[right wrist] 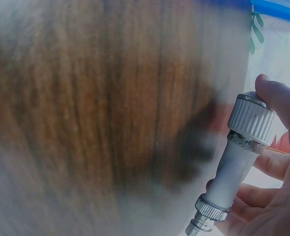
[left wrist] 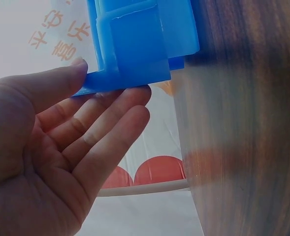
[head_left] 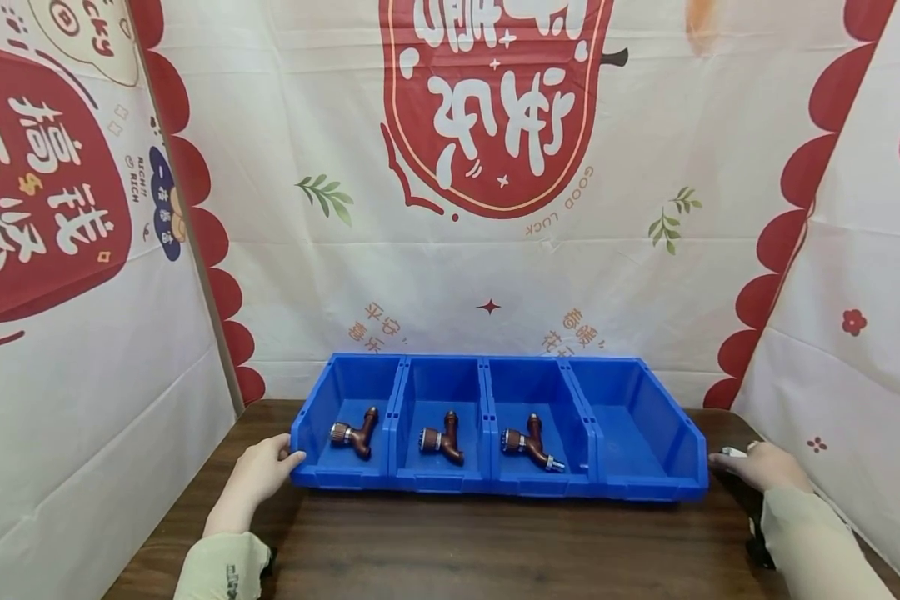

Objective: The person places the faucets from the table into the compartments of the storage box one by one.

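Note:
A row of joined blue storage bins (head_left: 450,483) stands on the table. In the left three compartments lie brown faucets: one (head_left: 362,440) at far left, a second (head_left: 450,442) beside it, and a third (head_left: 534,442) with a metal nozzle. My left hand (head_left: 258,471) pinches the bins' left rim, thumb above and fingertips beneath, as the left wrist view shows. My right hand (head_left: 772,468) is just beyond the bins' right end, holding a white faucet (right wrist: 233,157) with a ribbed knob and metal tip. Thumb and fingers are around it; part of its body is hidden.
A dark wooden table (head_left: 450,550) carries the bins, with bare wood in front of them. Printed cloth walls (head_left: 495,267) rise close behind and along both sides. The rightmost bin compartment (head_left: 630,442) is nearest the right hand.

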`<state>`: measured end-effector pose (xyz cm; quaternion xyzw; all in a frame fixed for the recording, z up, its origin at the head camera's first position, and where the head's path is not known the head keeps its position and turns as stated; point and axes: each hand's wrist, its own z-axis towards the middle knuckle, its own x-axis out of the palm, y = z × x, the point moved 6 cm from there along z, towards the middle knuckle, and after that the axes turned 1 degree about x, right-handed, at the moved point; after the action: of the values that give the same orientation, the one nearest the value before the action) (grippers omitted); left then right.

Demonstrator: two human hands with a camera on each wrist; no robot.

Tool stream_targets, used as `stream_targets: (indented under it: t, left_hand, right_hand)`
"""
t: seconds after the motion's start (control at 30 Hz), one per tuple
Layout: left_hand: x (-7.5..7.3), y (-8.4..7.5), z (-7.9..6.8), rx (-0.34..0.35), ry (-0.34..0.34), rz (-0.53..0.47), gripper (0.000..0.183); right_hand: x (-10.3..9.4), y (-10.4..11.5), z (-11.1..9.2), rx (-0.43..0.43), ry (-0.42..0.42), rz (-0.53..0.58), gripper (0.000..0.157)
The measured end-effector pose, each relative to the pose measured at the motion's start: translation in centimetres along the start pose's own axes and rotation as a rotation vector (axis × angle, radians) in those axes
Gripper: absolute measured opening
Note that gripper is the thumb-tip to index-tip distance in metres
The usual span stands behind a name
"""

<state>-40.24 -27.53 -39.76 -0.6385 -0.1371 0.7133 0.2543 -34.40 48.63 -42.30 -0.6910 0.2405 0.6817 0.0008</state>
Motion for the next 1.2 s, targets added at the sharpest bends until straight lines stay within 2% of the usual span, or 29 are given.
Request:
stream_targets:
  t: [0.17, 0.37, 0.63, 0.87, 1.0, 1.2]
  left_hand:
    - [0.2, 0.0, 0.0, 0.005, -0.011, 0.001, 0.033]
    - [0.2, 0.0, 0.0, 0.004, -0.012, -0.003, 0.027]
    - [0.1, 0.2, -0.2, 0.008, -0.012, -0.001, 0.028]
    - [0.0, 0.0, 0.0, 0.013, -0.004, -0.008, 0.027]
    - [0.0, 0.1, 0.1, 0.006, -0.001, -0.003, 0.027]
    - [0.1, 0.1, 0.0, 0.009, 0.000, 0.002, 0.029]
  right_hand:
    - [-0.4, 0.0, -0.1, -0.018, 0.000, 0.006, 0.085]
    - [-0.9, 0.3, -0.3, -0.032, -0.014, 0.007, 0.085]
    - [-0.9, 0.2, -0.8, 0.000, 0.007, 0.030, 0.086]
    - [-1.8, 0.4, -1.5, -0.001, 0.014, 0.049, 0.083]
    - [-2.2, 0.6, -1.8, 0.006, 0.006, 0.064, 0.086]
    - [-2.6, 0.9, -2.1, -0.028, -0.013, 0.048, 0.083]
